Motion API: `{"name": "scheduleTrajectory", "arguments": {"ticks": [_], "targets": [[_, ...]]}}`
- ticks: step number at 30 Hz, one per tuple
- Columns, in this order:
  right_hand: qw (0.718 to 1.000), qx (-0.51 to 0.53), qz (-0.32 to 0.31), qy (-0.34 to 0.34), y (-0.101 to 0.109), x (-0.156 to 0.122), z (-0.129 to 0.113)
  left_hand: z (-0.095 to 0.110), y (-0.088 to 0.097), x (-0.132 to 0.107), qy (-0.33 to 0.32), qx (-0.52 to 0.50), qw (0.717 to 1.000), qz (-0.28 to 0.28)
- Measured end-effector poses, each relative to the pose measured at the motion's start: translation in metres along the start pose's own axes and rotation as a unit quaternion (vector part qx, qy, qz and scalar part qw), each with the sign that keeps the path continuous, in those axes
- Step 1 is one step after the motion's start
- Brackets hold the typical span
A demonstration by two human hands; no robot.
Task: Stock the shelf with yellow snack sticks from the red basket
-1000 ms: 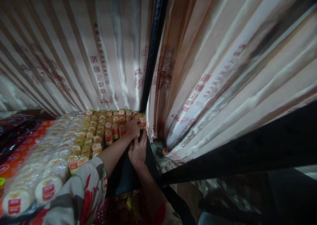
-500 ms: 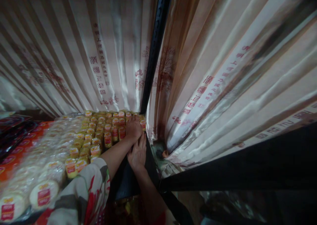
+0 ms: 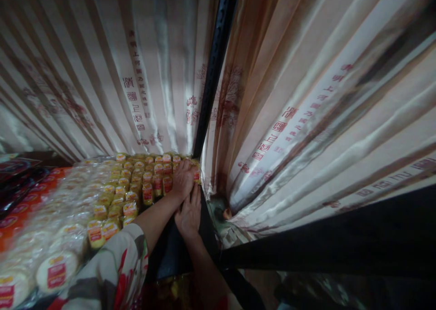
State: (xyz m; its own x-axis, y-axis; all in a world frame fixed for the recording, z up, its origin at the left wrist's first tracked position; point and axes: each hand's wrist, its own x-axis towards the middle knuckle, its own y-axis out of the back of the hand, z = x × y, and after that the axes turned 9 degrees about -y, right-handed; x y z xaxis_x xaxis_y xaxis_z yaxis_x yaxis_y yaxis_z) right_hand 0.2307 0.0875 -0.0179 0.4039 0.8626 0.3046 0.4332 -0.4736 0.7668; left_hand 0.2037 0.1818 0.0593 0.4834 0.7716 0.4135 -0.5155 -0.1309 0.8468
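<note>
Rows of small yellow wrapped packets (image 3: 147, 192) with red-and-white labels stand on a dark shelf (image 3: 168, 251). Over the far right end of these rows lies my left hand (image 3: 183, 180), its fingers bent over the packets in the corner. What sits under its palm is hidden. Just below it, my right hand (image 3: 189, 217) reaches forward with fingers straight and close together. Its fingertips touch the front of the corner packets, beside the left hand. A yellow packet with a red label (image 3: 196, 171) shows to the right of my left fingers.
Clear-wrapped stacks of round white items (image 3: 57, 271) with red labels fill the left, beside an orange printed sheet (image 3: 13, 228). A dark metal post (image 3: 213, 73) rises at the corner. Pleated printed curtains (image 3: 163, 73) hang behind. A dark beam (image 3: 306, 239) crosses the right.
The view has shifted slightly, and the stacks at lower left sit a little further left. Both hands stay at the same corner packets with almost no movement.
</note>
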Motion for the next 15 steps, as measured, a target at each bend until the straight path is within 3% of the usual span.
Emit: {"name": "scheduleTrajectory", "arguments": {"ticks": [3,7,10,15], "targets": [[1.000,-0.001,0.004,0.002,0.001,0.001,-0.001,0.000,0.003,-0.002,-0.013,-0.001,1.000,0.015],[1.000,0.013,0.014,0.019,-0.001,0.003,0.004,0.008,0.015,-0.021,0.023,-0.024,0.996,0.086],[0.999,0.023,0.012,0.035,-0.002,0.005,0.009,0.017,0.028,-0.054,0.064,-0.058,0.989,0.119],[0.999,0.047,0.010,0.024,-0.001,0.007,0.011,0.032,0.038,-0.129,0.117,-0.120,0.976,0.139]]}}
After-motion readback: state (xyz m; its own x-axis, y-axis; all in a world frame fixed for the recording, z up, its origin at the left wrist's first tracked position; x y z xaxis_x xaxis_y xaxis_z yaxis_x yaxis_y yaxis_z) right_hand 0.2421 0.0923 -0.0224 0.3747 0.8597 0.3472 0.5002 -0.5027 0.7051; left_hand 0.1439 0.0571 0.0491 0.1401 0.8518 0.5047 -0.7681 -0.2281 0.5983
